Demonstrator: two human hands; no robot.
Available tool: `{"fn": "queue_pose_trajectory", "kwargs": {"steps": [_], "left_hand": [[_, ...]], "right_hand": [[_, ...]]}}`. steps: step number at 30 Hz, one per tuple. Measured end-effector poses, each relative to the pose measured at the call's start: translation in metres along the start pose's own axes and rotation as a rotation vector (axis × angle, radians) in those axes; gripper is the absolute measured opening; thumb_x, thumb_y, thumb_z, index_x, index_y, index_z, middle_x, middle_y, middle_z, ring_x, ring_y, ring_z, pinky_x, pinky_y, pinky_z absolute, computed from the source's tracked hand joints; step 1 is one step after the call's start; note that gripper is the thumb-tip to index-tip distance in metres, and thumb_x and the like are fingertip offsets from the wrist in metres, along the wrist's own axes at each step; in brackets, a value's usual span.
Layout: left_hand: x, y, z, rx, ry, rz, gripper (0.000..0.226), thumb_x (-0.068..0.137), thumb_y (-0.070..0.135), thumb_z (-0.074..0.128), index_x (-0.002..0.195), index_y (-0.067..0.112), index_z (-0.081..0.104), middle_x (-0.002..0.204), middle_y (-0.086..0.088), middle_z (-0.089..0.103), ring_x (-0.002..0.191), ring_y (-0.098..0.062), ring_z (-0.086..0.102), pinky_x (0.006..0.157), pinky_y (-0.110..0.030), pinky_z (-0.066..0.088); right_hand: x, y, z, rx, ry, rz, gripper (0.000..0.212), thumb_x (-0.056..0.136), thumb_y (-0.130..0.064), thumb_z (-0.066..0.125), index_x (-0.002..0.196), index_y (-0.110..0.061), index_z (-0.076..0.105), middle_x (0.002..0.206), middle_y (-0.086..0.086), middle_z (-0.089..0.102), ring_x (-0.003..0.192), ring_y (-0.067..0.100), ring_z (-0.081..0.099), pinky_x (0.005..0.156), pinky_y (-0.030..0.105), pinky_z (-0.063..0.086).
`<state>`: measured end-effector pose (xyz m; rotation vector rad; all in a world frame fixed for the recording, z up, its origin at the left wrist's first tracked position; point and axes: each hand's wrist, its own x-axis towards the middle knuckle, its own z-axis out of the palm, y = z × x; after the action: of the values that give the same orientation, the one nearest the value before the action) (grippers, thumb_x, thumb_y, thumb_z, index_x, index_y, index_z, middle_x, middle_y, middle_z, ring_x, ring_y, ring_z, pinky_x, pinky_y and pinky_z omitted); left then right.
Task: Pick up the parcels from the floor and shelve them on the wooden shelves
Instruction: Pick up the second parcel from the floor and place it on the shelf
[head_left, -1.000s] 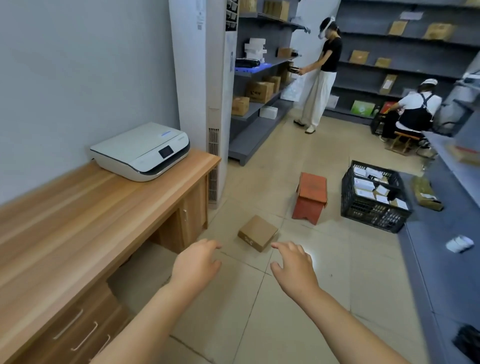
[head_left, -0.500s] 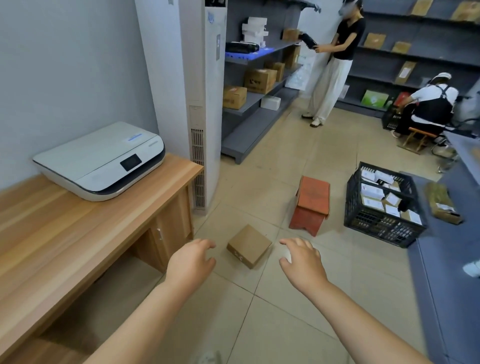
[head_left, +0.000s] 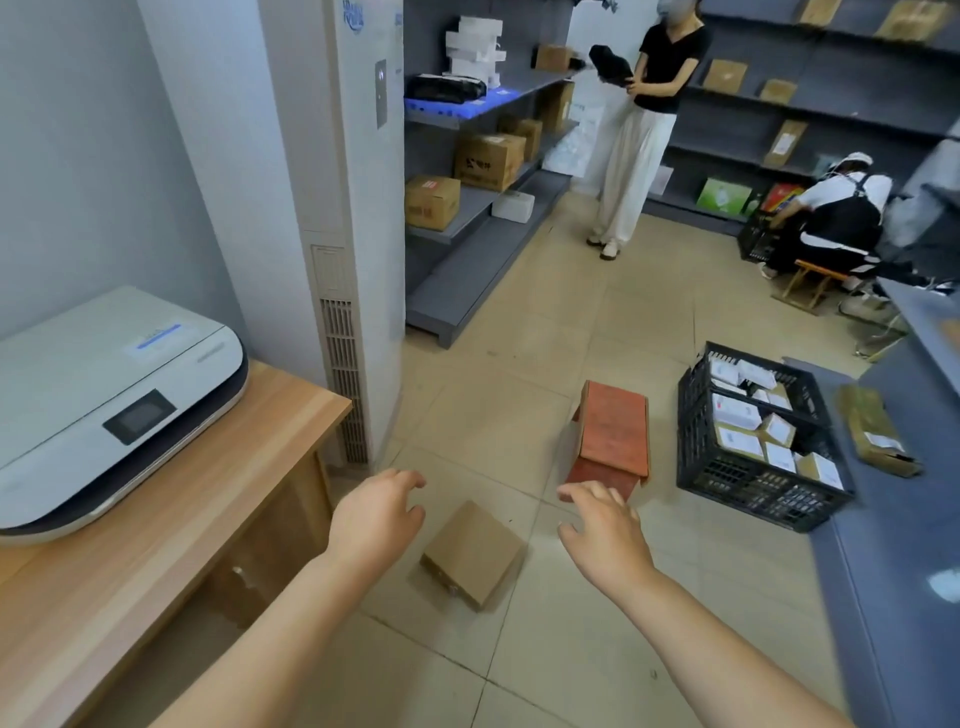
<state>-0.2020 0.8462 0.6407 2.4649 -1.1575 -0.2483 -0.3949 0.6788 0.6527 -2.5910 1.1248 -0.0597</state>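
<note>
I see a small brown cardboard parcel (head_left: 474, 552) lying flat on the tiled floor (head_left: 519, 405), turned corner-on to me. It sits between my two hands, lower in view than both. My left hand (head_left: 375, 519) hangs just beside its left edge, my right hand (head_left: 605, 535) apart on the other side; each grip is spread open with curled fingers, holding nothing. Beyond stand a red stool (head_left: 613, 434) and a black crate (head_left: 756, 447) of parcels; the wooden table (head_left: 171, 519) with a printer (head_left: 104, 400) is at left.
</note>
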Motion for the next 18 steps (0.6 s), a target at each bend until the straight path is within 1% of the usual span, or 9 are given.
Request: {"fn": "queue_pose_trajectory", "kwargs": {"steps": [5, 9, 14, 18], "left_hand": [[0.067, 0.018, 0.020, -0.007, -0.019, -0.002, 0.038, 0.087, 0.027, 0.051, 0.125, 0.025, 0.053, 0.120, 0.004, 0.059, 0.108, -0.016, 0.056, 0.081, -0.032, 0.051], [0.108, 0.033, 0.045, 0.013, -0.003, -0.055, 0.038, 0.086, 0.027, 0.052, 0.123, 0.026, 0.054, 0.118, 0.004, 0.060, 0.105, -0.015, 0.058, 0.078, -0.033, 0.053], [0.146, 0.066, 0.081, 0.017, 0.032, -0.191, 0.037, 0.084, 0.025, 0.053, 0.122, 0.024, 0.056, 0.116, 0.003, 0.062, 0.105, -0.016, 0.058, 0.080, -0.033, 0.052], [0.167, 0.102, 0.104, 0.008, 0.055, -0.320, 0.037, 0.085, 0.025, 0.054, 0.122, 0.023, 0.055, 0.118, 0.002, 0.061, 0.104, -0.017, 0.059, 0.080, -0.032, 0.051]], "right_hand": [[0.066, 0.026, -0.004, 0.011, -0.013, 0.002, 0.042, 0.087, -0.020, 0.049, 0.129, -0.024, 0.049, 0.129, -0.002, 0.050, 0.120, 0.021, 0.041, 0.097, 0.035, 0.030], [0.119, 0.059, -0.001, 0.018, -0.054, -0.041, 0.040, 0.087, -0.021, 0.049, 0.127, -0.025, 0.050, 0.128, -0.004, 0.051, 0.120, 0.019, 0.041, 0.096, 0.033, 0.030], [0.187, 0.108, -0.003, 0.017, -0.126, -0.144, 0.040, 0.086, -0.023, 0.051, 0.126, -0.026, 0.051, 0.128, -0.004, 0.052, 0.123, 0.019, 0.040, 0.098, 0.032, 0.030], [0.239, 0.145, -0.015, -0.001, -0.194, -0.262, 0.040, 0.086, -0.023, 0.052, 0.126, -0.024, 0.052, 0.128, -0.002, 0.053, 0.123, 0.021, 0.042, 0.101, 0.035, 0.034]]}}
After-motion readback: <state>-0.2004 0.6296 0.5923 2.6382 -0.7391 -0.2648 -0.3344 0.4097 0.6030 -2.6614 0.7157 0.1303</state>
